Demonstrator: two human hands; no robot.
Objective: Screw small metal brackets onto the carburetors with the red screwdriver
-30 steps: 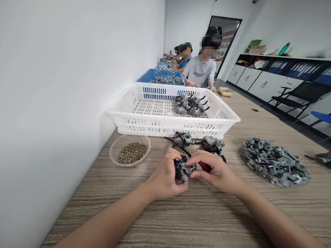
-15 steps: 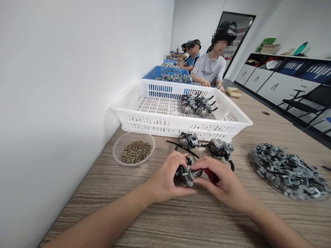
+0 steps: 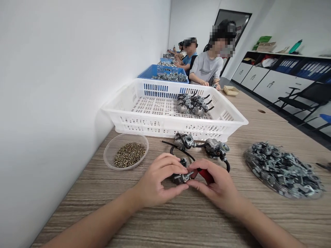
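Note:
My left hand [image 3: 161,179] is wrapped round the far and near sides of a carburetor [image 3: 181,178] low over the table, hiding much of its body. From the right, my right hand [image 3: 213,181] pinches the same carburetor by its edge with thumb and forefinger. A red object [image 3: 206,175], partly covered, is tucked in the right palm; its kind cannot be made out. Just beyond my hands, two more carburetors with black hoses lie on the table, one silver carburetor [image 3: 184,140] to the left and another carburetor [image 3: 216,148] to the right.
A clear bowl of small brass-coloured screws [image 3: 129,155] stands left. A heaped clear tray of metal parts [image 3: 284,168] lies right. Behind is a white basket [image 3: 165,124] with several carburetors [image 3: 193,103]. Farther back are a blue crate [image 3: 147,73] and a co-worker in grey [image 3: 207,67].
The carburetor has turned in my hands, and my left fingers now cover more of it. My right fingertips have closed in toward the left ones. The view has shifted slightly.

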